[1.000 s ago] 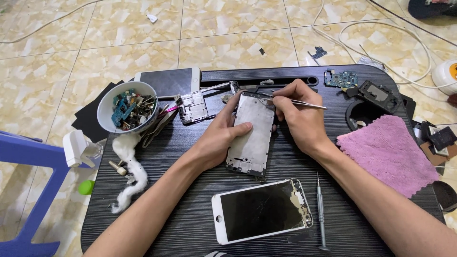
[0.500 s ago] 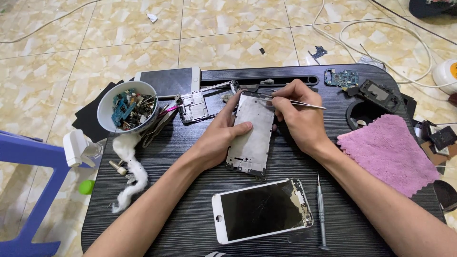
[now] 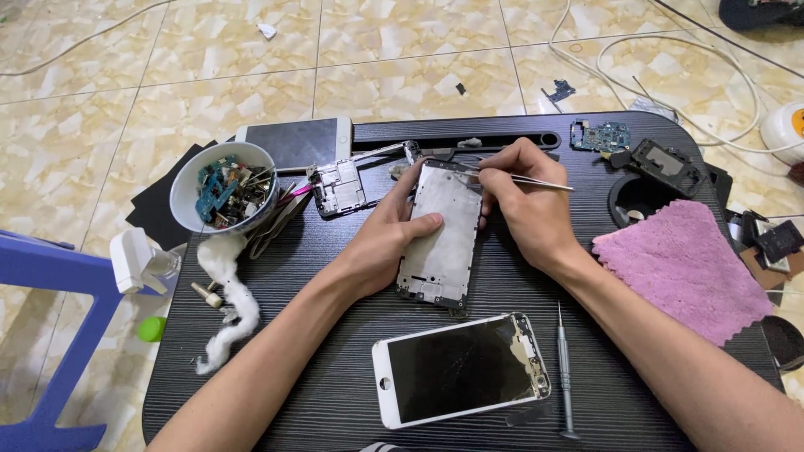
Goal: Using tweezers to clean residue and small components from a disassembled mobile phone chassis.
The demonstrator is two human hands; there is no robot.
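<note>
- The phone frame (image 3: 441,238) is a stripped white handset shell, long and narrow with rounded corners, lying inner side up; its middle is a pale bare panel and small dark fittings show at the top and bottom ends.
- It rests near the centre of the black table (image 3: 335,368), tilted slightly, its lower end pointing toward the person.
- The left hand (image 3: 387,234) grasps the frame from its left edge: the thumb lies across the face of the panel and the fingers curl over the upper left corner.
- The right hand (image 3: 526,205) sits just beside the frame's upper right corner, clenched around thin metal tweezers (image 3: 523,178) whose tips meet the frame's top edge.
- No package or legible label is seen; a white spray bottle (image 3: 138,259) stands at the table's left edge.
- A white phone with a cracked dark screen (image 3: 461,368) lies nearer the person, just below the frame, with a slim screwdriver (image 3: 564,368) to its right.
- A white bowl (image 3: 223,186) of small parts stands at upper left, cotton wool (image 3: 230,297) trailing below it.
- A pink cloth (image 3: 682,268) lies to the right of the right hand, apart from it.
</note>
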